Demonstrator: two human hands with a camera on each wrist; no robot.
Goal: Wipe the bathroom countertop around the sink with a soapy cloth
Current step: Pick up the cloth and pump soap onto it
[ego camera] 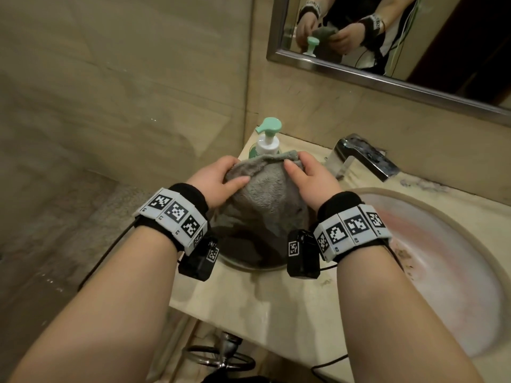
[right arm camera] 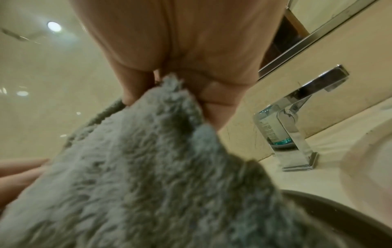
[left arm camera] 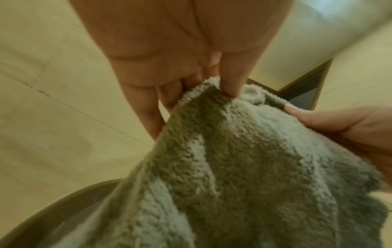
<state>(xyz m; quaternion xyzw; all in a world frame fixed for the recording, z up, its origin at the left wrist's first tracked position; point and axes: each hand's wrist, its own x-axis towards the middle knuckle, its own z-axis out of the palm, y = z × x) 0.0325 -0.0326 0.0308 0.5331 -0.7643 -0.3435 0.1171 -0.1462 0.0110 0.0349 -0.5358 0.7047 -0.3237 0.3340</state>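
Observation:
A fluffy grey cloth [ego camera: 262, 194] hangs between both hands above a round metal bowl [ego camera: 249, 265] that stands on the beige countertop [ego camera: 262, 305]. My left hand [ego camera: 221, 178] pinches the cloth's upper left edge between thumb and fingers. My right hand [ego camera: 304, 172] pinches the upper right corner. The left wrist view shows my left hand's thumb [left arm camera: 231, 78] pressed onto the cloth [left arm camera: 244, 159] and the bowl's rim [left arm camera: 53, 203] below. In the right wrist view the cloth [right arm camera: 148, 167] drapes down into the bowl [right arm camera: 339, 216]. The cloth's lower part lies inside the bowl.
A soap pump bottle [ego camera: 266, 139] with a green head stands behind the cloth by the wall corner. A chrome faucet [ego camera: 359, 158] sits at the back, right of it. The oval sink [ego camera: 442, 272] fills the right side. A mirror [ego camera: 401, 37] hangs above.

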